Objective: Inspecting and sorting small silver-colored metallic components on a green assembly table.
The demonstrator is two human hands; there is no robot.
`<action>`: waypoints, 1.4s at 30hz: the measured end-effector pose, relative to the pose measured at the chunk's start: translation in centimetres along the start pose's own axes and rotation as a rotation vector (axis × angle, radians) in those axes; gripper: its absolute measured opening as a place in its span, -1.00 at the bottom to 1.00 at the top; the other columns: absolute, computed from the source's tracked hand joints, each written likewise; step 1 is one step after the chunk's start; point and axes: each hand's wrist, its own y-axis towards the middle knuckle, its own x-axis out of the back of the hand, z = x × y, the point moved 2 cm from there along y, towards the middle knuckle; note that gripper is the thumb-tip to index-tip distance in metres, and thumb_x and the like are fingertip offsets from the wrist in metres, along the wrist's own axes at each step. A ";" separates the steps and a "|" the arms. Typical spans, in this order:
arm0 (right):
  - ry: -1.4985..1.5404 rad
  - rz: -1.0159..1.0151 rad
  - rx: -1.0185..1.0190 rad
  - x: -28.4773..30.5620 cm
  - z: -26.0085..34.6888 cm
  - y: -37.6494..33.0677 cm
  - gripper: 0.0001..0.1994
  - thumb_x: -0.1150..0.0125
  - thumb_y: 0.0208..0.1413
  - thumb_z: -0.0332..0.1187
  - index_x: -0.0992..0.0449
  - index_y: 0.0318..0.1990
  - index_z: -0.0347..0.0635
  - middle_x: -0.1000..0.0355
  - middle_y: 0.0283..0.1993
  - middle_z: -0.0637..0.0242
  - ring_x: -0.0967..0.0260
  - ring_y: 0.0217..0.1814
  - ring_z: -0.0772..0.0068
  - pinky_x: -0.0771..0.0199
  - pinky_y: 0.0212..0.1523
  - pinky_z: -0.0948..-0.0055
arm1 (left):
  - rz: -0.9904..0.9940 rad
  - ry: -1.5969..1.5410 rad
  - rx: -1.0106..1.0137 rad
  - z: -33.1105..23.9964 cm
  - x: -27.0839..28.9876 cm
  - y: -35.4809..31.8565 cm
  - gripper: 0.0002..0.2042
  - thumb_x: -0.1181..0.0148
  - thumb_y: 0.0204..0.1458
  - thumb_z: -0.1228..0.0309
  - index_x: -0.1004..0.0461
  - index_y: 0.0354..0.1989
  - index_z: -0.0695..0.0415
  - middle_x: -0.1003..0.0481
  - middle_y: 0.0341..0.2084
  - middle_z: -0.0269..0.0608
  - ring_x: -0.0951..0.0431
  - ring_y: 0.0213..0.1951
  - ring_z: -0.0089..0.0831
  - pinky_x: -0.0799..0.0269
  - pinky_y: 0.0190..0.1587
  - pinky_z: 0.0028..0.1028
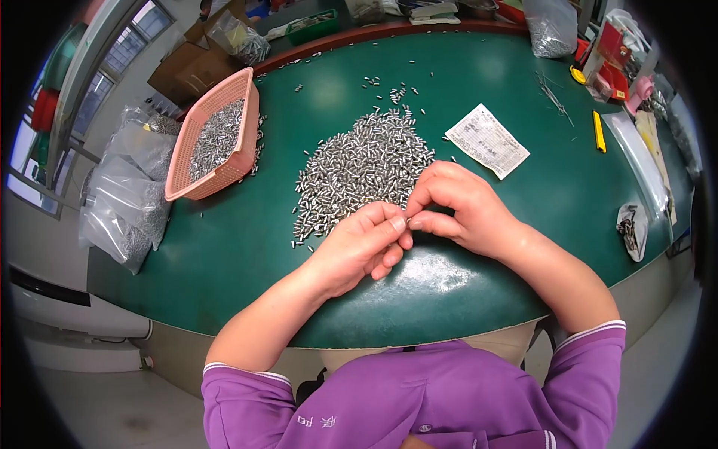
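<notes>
A heap of small silvery metal pieces (pixel 359 161), short and rounded, is spread on the green tabletop (pixel 314 105). Over the near right edge of the heap, my two hands meet with their fingertips together. My left hand (pixel 363 243) is closed, its thumb pressed against the curled fingers. My right hand (pixel 460 206) pinches thumb and forefinger at the same spot. Whatever lies between the fingertips is too small and hidden to make out.
At the left stands a pink plastic basket (pixel 247 142) of similar pieces, beside filled clear bags (pixel 123 206). A printed paper slip (pixel 488 142) lies right of the heap. Farther right are a yellow cutter (pixel 599 132), thin wires (pixel 553 97) and a small white bag (pixel 632 232) of dark parts.
</notes>
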 end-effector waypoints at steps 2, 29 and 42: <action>0.081 0.014 0.035 -0.2 0.3 0.0 -0.87 -0.34 -0.07 -0.39 -0.57 -0.32 -0.08 -0.43 -0.31 0.35 -0.41 -0.19 0.28 -0.43 -0.17 0.34 | 0.019 0.015 0.018 0.1 -0.1 -0.2 -0.81 -0.01 0.25 0.33 -0.30 -0.12 0.19 -0.40 -0.40 -0.31 -0.32 -0.56 -0.71 -0.21 -0.62 -0.70; -0.150 -0.102 -0.055 0.7 -1.4 -0.3 -0.94 -0.24 0.04 -0.38 -0.54 -0.33 -0.12 -0.45 -0.35 0.28 -0.43 -0.24 0.19 -0.44 -0.21 0.27 | 0.026 -0.101 -0.067 -0.1 0.2 0.1 -0.82 0.08 0.29 0.30 -0.33 -0.16 0.14 -0.37 -0.40 -0.28 -0.27 -0.54 -0.63 -0.16 -0.61 -0.66; -0.156 -0.096 0.026 0.8 0.1 0.0 -0.68 -0.26 -0.03 -0.48 -0.53 -0.06 -0.01 -0.41 -0.22 0.28 -0.40 -0.17 0.22 -0.45 -0.18 0.32 | -0.005 -0.116 -0.130 -0.4 0.9 0.1 -0.84 0.04 0.28 0.31 -0.32 -0.16 0.14 -0.38 -0.40 -0.33 -0.27 -0.51 -0.66 -0.17 -0.59 -0.68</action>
